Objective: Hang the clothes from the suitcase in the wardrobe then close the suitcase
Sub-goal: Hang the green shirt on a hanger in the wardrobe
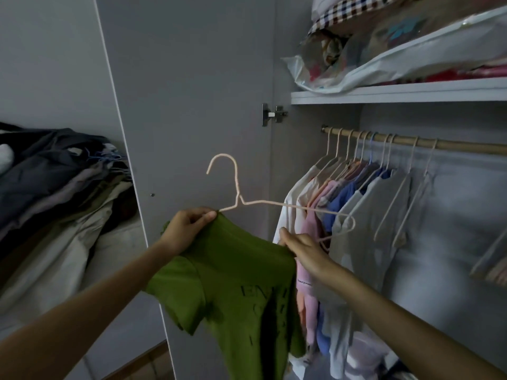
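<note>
- Head view: two bare forearms reach in from the bottom corners toward an open wardrobe.
- Left hand [186, 229]: fingers and thumb pinch the top edge of a green T-shirt [241, 292] at its left shoulder, right where the hanger wire meets the cloth.
- Right hand [304, 253]: fingers curled round the shirt's other shoulder and the lower wire of the hanger; exact finger placement hidden by the back of the hand.
- Pale pink wire hanger [274, 205]: partly inside the shirt's neck, tilted, hook up and to the left, right arm sticking out bare over the hung clothes. Hook not on the rail.
- Green T-shirt: hangs in the air between both hands, in front of the grey wardrobe door [192, 91]; dark lettering on the chest, only partly readable.
- Wooden rail [450, 144]: upper right, inside the wardrobe, carrying a row of hung garments [356, 204] in white, pink, blue and grey on similar hangers.
- Shelf [397, 96] above the rail: plastic bags [384, 58] of folded fabric.
- Far left, behind the door: heap of dark and beige clothes [55, 187].
</note>
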